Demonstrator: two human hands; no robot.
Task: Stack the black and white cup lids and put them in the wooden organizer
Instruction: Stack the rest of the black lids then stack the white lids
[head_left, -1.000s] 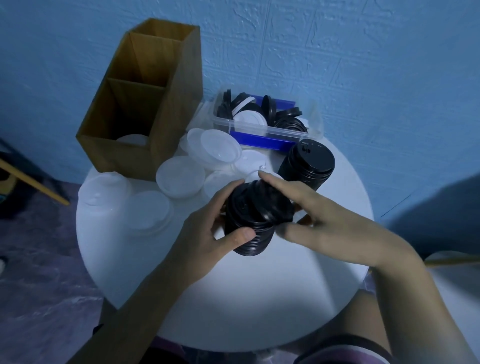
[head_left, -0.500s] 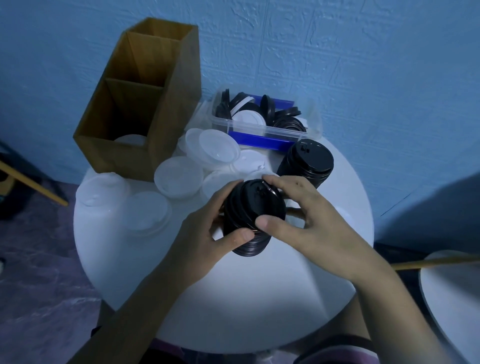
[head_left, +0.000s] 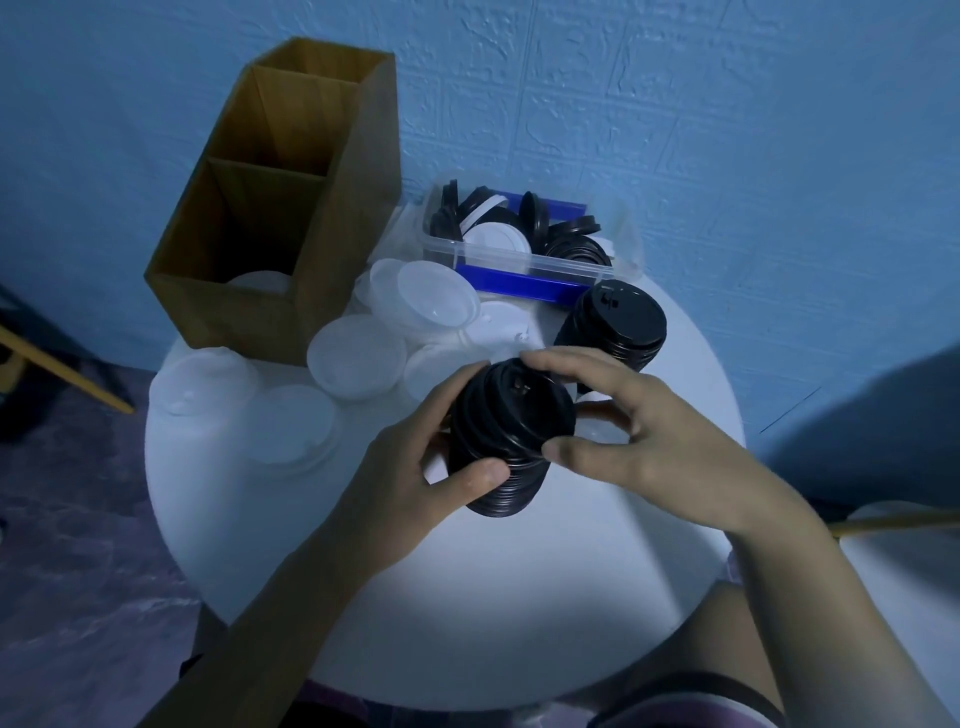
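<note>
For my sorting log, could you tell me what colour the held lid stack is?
Black; the lid stack shows best in the head view.

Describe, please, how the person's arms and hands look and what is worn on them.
Both are bare. The left hand and right hand show no gloves, rings or watch, and the forearms are uncovered to the picture's edge, with no sleeves in view.

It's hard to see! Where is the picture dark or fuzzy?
Head view: dim bluish light; table brightest mid-front, corners of the frame dark; held black lids show little detail; white lids left look soft; organizer leans from the wide lens.
</note>
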